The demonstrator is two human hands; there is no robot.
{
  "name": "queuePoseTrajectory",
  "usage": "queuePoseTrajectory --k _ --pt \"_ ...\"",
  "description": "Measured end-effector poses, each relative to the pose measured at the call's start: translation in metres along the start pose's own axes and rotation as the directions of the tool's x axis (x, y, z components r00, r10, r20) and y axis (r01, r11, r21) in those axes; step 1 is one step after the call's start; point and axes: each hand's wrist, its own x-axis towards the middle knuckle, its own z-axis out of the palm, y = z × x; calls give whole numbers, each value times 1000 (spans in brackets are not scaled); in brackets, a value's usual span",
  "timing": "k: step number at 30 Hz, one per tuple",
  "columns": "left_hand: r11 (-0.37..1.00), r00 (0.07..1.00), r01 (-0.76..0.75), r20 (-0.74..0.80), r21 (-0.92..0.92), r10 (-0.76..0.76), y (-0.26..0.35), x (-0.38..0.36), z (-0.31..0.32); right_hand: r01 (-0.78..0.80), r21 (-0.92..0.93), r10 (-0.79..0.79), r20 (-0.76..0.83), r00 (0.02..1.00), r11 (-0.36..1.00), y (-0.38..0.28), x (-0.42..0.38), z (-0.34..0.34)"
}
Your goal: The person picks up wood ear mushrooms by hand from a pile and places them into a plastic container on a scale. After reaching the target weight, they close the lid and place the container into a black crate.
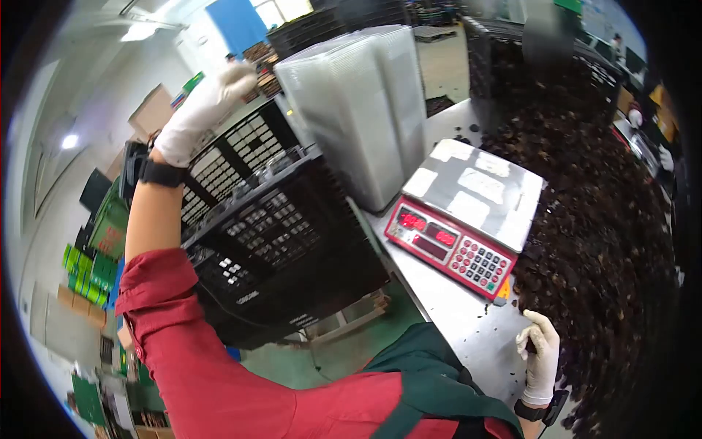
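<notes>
My left hand point(208, 110), in a white glove, is raised over the far side of a black plastic crate point(285, 241). Its fingers are curled closed, and whatever they might hold is hidden. Low on the right, my gloved right hand point(540, 351) is beside a large heap of dark dried flakes point(592, 241), perhaps wood ear mushroom. The fingers of that hand are bent inward, with a small dark flake showing between them. A red digital scale point(453, 252) with a metal pan point(504, 194) sits on the metal table between my hands.
Tall stacks of clear plastic trays point(351, 110) stand behind the scale, next to the crate. Loose flakes lie on the metal table point(468, 329). Another person's gloved hand point(665, 157) is at the far right. Green boxes point(91, 274) are piled at the left.
</notes>
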Motion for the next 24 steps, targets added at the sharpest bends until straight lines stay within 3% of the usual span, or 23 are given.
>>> queuePoseTrajectory --k 2,4,5,7,8,9,10,11,15,18,22,24 --pt "983 948 -185 -266 -14 175 39 43 22 -8 20 9 -55 998 1000 -4 -10 3" --pt "934 936 -256 -178 248 304 59 77 36 -26 29 27 -38 999 999 -2 -24 1" --pt "890 924 -346 -59 298 379 46 99 45 -56 9 56 -64 996 998 -2 -31 -1" --pt "953 984 -143 138 268 109 52 111 58 -37 5 37 -56 998 999 16 -50 -13" --pt "898 984 -177 43 402 174 24 129 64 -78 -38 75 -78 994 996 10 -63 -14" --pt "861 926 -312 -77 401 371 -18 144 70 -71 -20 69 -77 995 997 15 -73 -17" --pt "842 937 -279 -60 462 344 -50 164 68 -70 -72 64 -84 994 995 29 -79 -20" --pt "918 992 -77 124 389 31 26 140 55 -3 10 3 -51 999 1000 45 -84 -24" --pt "831 934 -308 -19 463 357 124 131 76 -83 -54 80 -48 996 995 67 -92 -22" --pt "793 828 -456 -133 404 544 207 96 87 -72 -307 38 -117 992 949 79 -91 -20" --pt "720 654 -618 -302 315 694 289 47 90 -133 -233 107 -118 987 963 70 -89 -22" --pt "681 576 -677 -376 278 726 316 27 90 -95 -244 87 -45 995 965 73 -88 -26"
